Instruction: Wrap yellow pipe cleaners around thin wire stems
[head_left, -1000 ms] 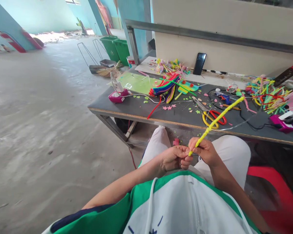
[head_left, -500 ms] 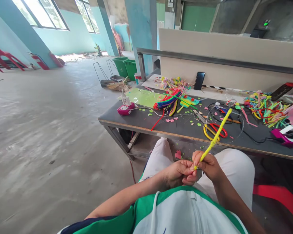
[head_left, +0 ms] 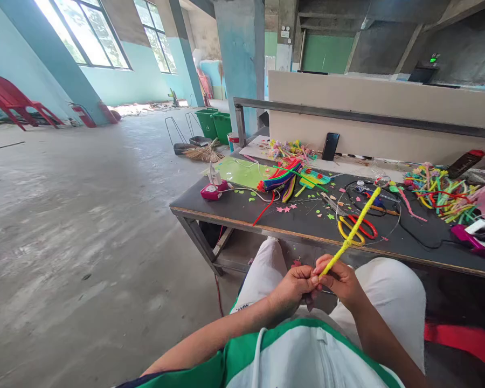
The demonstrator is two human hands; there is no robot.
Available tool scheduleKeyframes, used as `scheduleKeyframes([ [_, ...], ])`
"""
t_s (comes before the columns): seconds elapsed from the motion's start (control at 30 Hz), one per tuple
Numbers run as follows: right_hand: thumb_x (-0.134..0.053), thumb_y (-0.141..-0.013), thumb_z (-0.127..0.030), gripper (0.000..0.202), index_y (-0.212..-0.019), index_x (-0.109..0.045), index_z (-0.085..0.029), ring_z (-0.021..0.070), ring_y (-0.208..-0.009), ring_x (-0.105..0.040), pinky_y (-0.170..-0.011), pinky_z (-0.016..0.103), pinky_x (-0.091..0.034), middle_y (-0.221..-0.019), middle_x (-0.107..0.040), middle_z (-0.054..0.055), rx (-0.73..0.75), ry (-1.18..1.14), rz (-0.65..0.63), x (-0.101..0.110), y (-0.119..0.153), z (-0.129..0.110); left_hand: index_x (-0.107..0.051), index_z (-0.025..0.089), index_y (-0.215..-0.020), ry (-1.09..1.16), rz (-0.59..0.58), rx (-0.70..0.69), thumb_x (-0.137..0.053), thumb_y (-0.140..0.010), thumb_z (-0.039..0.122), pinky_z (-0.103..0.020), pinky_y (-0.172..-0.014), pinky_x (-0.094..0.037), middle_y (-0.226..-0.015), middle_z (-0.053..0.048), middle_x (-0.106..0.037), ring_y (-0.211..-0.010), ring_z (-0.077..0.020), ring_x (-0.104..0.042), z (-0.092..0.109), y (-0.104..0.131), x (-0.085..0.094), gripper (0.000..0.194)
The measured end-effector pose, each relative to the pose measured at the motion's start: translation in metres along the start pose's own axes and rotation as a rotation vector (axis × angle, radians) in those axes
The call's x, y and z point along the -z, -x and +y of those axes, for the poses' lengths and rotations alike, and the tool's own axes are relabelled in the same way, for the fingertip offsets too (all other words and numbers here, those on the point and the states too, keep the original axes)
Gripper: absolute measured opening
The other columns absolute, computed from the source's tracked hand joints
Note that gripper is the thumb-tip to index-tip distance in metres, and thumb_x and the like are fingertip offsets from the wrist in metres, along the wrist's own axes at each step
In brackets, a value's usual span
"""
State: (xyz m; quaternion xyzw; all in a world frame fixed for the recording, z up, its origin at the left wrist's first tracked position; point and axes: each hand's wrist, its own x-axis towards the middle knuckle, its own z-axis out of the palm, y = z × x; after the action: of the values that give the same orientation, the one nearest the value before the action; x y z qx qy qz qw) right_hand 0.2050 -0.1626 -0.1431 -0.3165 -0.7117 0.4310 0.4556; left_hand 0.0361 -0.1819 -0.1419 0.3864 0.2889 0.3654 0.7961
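A yellow fuzzy stick (head_left: 354, 230) slants up and to the right from my fingers, above my lap. Its lower end is pinched by my left hand (head_left: 297, 288), whose fingers are closed. Just to the right, my right hand (head_left: 339, 280) grips the same stick slightly higher, thumb and fingers pressed together. The two hands touch. Beyond the stick, scissors (head_left: 355, 229) with red and yellow handles lie on the dark table (head_left: 226, 211). A bundle of coloured fuzzy sticks (head_left: 283, 178) lies farther left.
A phone (head_left: 330, 146) leans near the pale board (head_left: 367, 97). Magenta glue guns (head_left: 214, 189) sit at both table ends. At the right lies a pile of coloured pieces (head_left: 444, 191). Paper stars, a green sheet (head_left: 242, 171) and cables are on the table. Green bins (head_left: 214, 125) stand behind.
The view has tilted up slightly, so the table sits lower in it. Both hands still hold the yellow stick, which has shifted slightly left with its fingers' grip.
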Motion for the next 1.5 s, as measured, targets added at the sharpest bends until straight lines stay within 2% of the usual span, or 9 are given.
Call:
scheduleKeyframes([
  [0.17, -0.064, -0.081, -0.033, 0.014, -0.09, -0.069, -0.024, 0.0186, -0.088, -0.056, -0.083, 0.031, -0.046, -0.092, -0.06, 0.004, -0.005, 0.025, 0.019, 0.001, -0.001, 0.01, -0.054, 0.016, -0.07, 0.009, 0.022, -0.05, -0.067, -0.071, 0.047, -0.023, -0.04, -0.035, -0.053, 0.003, -0.048, -0.04, -0.0074, -0.04, -0.007, -0.004, 0.0, 0.033],
  [0.27, -0.062, -0.083, -0.036, 0.018, -0.093, -0.069, -0.023, 0.0188, -0.088, -0.056, -0.08, 0.031, -0.046, -0.093, -0.06, 0.005, -0.078, -0.031, 0.054, 0.0, -0.001, 0.013, -0.054, 0.017, -0.069, -0.04, 0.053, -0.098, -0.065, -0.074, 0.046, -0.023, -0.043, -0.037, -0.056, 0.002, -0.051, -0.043, -0.0081, -0.044, -0.012, -0.009, 0.003, 0.032],
  [0.4, -0.06, -0.084, -0.04, 0.024, -0.101, -0.066, -0.024, 0.0134, -0.071, -0.053, -0.065, 0.026, -0.044, -0.087, -0.06, 0.004, -0.18, -0.31, 0.221, -0.003, -0.003, 0.017, -0.053, 0.018, -0.068, -0.125, 0.105, -0.099, -0.067, -0.071, 0.047, -0.024, -0.043, -0.039, -0.055, 0.002, -0.052, -0.042, -0.0092, -0.045, -0.018, -0.016, 0.008, 0.032],
  [0.57, -0.067, -0.079, -0.034, 0.014, -0.081, -0.066, -0.02, 0.0086, -0.054, -0.044, -0.051, 0.022, -0.035, -0.068, -0.056, -0.001, -0.219, -0.421, 0.389, -0.001, -0.006, 0.023, -0.058, 0.017, -0.07, -0.154, 0.053, -0.047, -0.067, -0.072, 0.046, -0.025, -0.047, -0.04, -0.061, 0.0, -0.056, -0.046, -0.0099, -0.048, -0.019, -0.017, 0.008, 0.031],
  [0.73, -0.067, -0.079, -0.035, 0.016, -0.076, -0.066, -0.019, 0.009, -0.051, -0.045, -0.051, 0.022, -0.036, -0.055, -0.05, -0.004, -0.274, -0.242, 0.367, 0.0, -0.005, 0.03, -0.065, 0.016, -0.08, -0.135, -0.003, -0.106, -0.071, -0.07, 0.042, -0.023, -0.058, -0.041, -0.07, -0.003, -0.062, -0.059, -0.0113, -0.054, -0.016, -0.019, 0.005, 0.028],
  [1.0, -0.068, -0.077, -0.036, 0.019, -0.072, -0.064, -0.018, 0.0086, -0.053, -0.046, -0.051, 0.022, -0.036, -0.058, -0.053, -0.003, -0.285, -0.183, 0.303, -0.003, -0.004, 0.021, -0.058, 0.017, -0.059, -0.225, 0.049, -0.052, -0.073, -0.067, 0.04, -0.025, -0.052, -0.039, -0.055, -0.002, -0.061, -0.048, -0.0121, -0.051, -0.018, -0.021, 0.006, 0.028],
  [1.1, -0.07, -0.076, -0.036, 0.019, -0.073, -0.065, -0.018, 0.0082, -0.054, -0.046, -0.051, 0.022, -0.037, -0.059, -0.054, -0.003, -0.3, -0.257, 0.263, -0.004, -0.004, 0.016, -0.06, 0.016, -0.063, -0.213, -0.007, -0.044, -0.071, -0.069, 0.041, -0.026, -0.053, -0.041, -0.057, -0.002, -0.062, -0.05, -0.013, -0.054, -0.019, -0.021, 0.009, 0.027],
  [1.3, -0.063, -0.08, -0.047, 0.037, -0.105, -0.066, -0.02, 0.0066, -0.049, -0.044, -0.043, 0.021, -0.032, -0.081, -0.063, 0.003, -0.286, -0.662, 0.204, -0.002, -0.01, 0.013, -0.065, 0.013, -0.083, -0.133, -0.15, 0.034, -0.067, -0.075, 0.045, -0.027, -0.058, -0.046, -0.064, -0.005, -0.065, -0.053, -0.0143, -0.059, -0.025, -0.021, 0.013, 0.033],
  [1.5, -0.062, -0.082, -0.039, 0.023, -0.089, -0.067, -0.018, 0.0052, -0.042, -0.039, -0.038, 0.019, -0.029, -0.06, -0.058, -0.001, -0.268, -0.622, 0.345, 0.001, -0.017, 0.013, -0.066, 0.013, -0.088, -0.179, -0.219, 0.092, -0.066, -0.075, 0.047, -0.028, -0.065, -0.049, -0.072, -0.007, -0.068, -0.062, -0.0161, -0.063, -0.024, -0.021, 0.01, 0.036],
])
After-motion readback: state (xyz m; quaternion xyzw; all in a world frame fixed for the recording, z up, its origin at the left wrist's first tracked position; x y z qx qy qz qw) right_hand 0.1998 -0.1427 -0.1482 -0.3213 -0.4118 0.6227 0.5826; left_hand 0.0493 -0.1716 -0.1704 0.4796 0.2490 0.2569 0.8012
